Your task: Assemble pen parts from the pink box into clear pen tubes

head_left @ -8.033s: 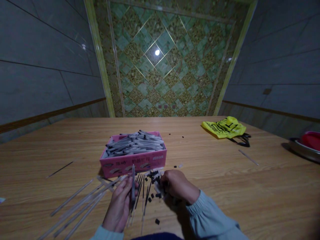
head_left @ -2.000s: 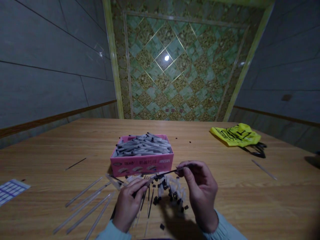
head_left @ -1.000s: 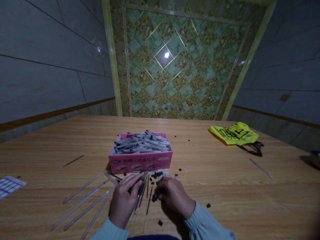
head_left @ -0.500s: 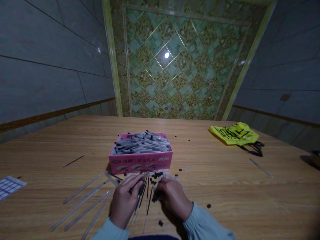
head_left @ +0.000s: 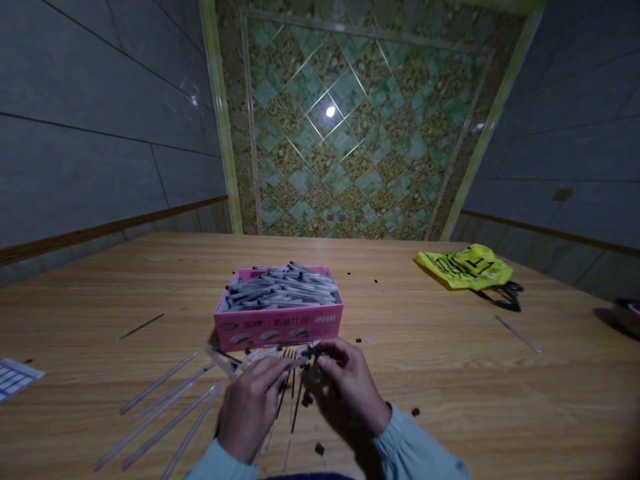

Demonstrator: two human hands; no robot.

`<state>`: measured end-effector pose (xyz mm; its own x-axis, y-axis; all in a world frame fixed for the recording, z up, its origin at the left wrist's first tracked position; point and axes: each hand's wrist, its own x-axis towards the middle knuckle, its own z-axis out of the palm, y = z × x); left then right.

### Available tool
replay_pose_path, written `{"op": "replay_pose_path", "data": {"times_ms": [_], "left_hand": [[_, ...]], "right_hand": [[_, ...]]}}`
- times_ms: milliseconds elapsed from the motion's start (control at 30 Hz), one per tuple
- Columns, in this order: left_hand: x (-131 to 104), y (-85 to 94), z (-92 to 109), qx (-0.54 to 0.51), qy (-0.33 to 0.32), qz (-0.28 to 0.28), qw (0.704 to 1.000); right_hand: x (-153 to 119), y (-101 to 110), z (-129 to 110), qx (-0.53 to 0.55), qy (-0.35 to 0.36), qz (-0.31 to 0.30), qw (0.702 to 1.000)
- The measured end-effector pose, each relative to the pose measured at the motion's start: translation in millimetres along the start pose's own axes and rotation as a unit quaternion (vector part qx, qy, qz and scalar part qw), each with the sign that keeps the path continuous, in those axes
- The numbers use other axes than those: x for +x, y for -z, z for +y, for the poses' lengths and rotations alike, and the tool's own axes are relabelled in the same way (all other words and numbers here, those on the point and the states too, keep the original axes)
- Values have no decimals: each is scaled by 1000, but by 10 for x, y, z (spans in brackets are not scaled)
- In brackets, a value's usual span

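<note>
My left hand (head_left: 253, 407) is closed around a clear pen barrel (head_left: 297, 363), which points up and right from its fingertips. My right hand (head_left: 353, 390) pinches a small black pen part (head_left: 313, 352) at the barrel's end; whether it is seated there I cannot tell. Thin dark refills (head_left: 297, 403) lie on the table between the hands. Small black pieces (head_left: 307, 399) are scattered near my right hand. Just beyond both hands stands a pink box (head_left: 280, 331), heaped with pens (head_left: 283, 288). Several clear barrels (head_left: 167, 435) lie left of my left hand.
On the wooden table (head_left: 465, 373) a yellow bag (head_left: 463, 265) with black print lies at the far right. A lone clear tube (head_left: 518, 335) is nearer on that side. A lined card (head_left: 19, 379) sits at the left edge, with a single refill (head_left: 141, 327) beyond it.
My right hand has lifted from the black pieces and moved up to the barrel's tip, carrying a small black part. My left hand still holds the barrel. The view has shifted slightly.
</note>
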<state>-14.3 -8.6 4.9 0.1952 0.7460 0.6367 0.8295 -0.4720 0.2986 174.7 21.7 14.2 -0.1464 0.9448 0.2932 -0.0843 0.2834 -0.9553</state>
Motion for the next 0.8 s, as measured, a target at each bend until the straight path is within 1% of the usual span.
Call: {"op": "replay_pose_path", "data": {"times_ms": [167,267,367,467,533,633,800], "left_hand": [[-2,-2,-7,32,-21,-7,999],[-1,1,-6,42,-27,-13,999],[-1,1,5,44,-27,-31,998],[-7,-6,14,44,-23,-45,998],[-14,-10,14,47,-23,-44,998],[-20,-8,11,51,-26,-46,997],[-9,20,35,52,-27,-66,996]], "right_hand": [[-22,-28,-75,37,-8,8,999],[-23,-28,-94,25,-10,9,1000],[-10,-6,-114,-26,11,11,1000],[0,17,-140,-84,43,-4,996],[-2,26,-155,-114,61,-14,992],[-14,33,-166,-156,87,-23,984],[-31,42,-149,-232,130,-41,963]]}}
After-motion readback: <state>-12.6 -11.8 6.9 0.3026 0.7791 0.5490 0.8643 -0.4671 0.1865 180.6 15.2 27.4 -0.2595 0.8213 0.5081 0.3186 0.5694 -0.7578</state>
